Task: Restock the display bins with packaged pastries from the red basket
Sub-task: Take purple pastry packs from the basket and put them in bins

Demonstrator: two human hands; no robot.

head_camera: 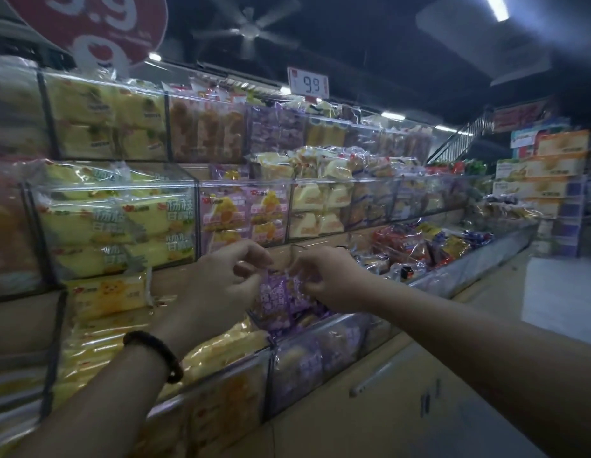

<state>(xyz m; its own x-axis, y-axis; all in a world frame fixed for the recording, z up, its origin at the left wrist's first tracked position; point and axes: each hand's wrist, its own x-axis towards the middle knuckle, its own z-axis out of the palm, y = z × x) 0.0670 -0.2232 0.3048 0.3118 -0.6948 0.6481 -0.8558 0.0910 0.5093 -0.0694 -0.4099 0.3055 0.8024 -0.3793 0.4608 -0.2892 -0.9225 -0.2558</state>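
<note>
A purple packaged pastry [278,297] stands above the lowest clear bin [307,361], which holds more purple packs. My left hand [226,279] pinches its upper left edge with curled fingers. My right hand [327,277] pinches the upper right edge. Both hands meet over the pack in front of the shelf. The red basket is out of view.
Three tiers of clear bins line the wall: yellow packs [115,219] at left, pink-purple packs [244,213] in the middle, mixed packs [403,246] to the right. A price sign [309,82] reads 9.9. Cabinet doors [403,401] sit below; an aisle floor [558,292] opens at right.
</note>
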